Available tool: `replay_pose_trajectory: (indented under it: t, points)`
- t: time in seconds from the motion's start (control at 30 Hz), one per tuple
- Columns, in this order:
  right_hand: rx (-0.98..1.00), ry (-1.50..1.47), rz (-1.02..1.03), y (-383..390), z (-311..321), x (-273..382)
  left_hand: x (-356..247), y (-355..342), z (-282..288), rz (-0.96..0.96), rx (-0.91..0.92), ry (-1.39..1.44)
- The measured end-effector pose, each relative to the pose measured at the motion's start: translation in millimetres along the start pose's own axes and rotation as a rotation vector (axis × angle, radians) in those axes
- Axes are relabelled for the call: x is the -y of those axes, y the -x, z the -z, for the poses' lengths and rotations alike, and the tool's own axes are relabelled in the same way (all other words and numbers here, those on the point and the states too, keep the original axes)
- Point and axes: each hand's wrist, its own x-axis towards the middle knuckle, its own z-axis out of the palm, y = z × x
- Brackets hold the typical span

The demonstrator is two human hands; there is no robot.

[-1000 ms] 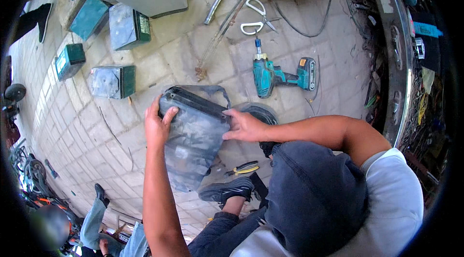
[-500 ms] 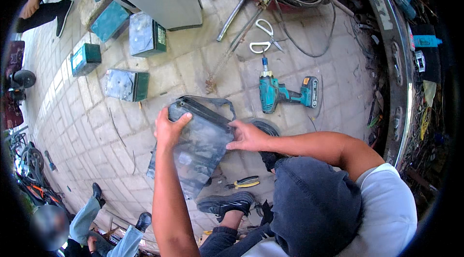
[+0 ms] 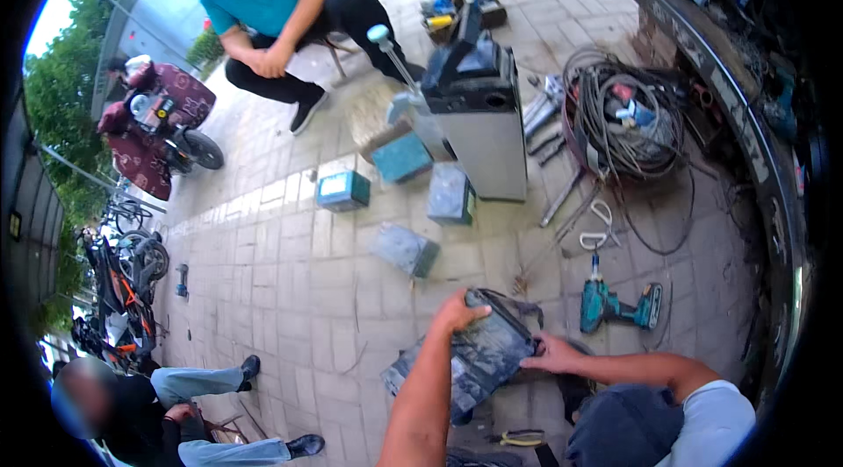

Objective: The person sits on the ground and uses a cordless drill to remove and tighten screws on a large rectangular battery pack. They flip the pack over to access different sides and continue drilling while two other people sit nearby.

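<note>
Both hands, left hand (image 3: 458, 312) and right hand (image 3: 551, 353), fingers clamped on grey bag (image 3: 479, 356); cordless drill (image 3: 612, 306) near; 4 teal boxes, probably batteries (image 3: 404, 248), on paving beyond.

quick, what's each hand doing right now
Left hand: closed on the top edge of the grey bag.
Right hand: gripping the bag's right side.

Paved floor (image 3: 290, 291) carries everything. Right of my right hand (image 3: 551, 353): 1 teal cordless drill (image 3: 615, 305). Ahead of my left hand (image 3: 457, 313): 4 teal-and-grey boxes (image 3: 404, 249), a grey cabinet (image 3: 486, 125), a coil of cables (image 3: 623, 120) further right.
</note>
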Motion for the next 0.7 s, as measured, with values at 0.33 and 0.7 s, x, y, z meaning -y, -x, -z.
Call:
replay_pose_trajectory:
  t: [0.33,0.7]
  points:
    - [0.029,0.026,0.051,-13,-10,-10,33,7,7,0.044,-0.129,-0.193]
    - [-0.003,0.064,0.121,-14,1,-20,-50,67,-42,0.123,-0.66,-0.563]
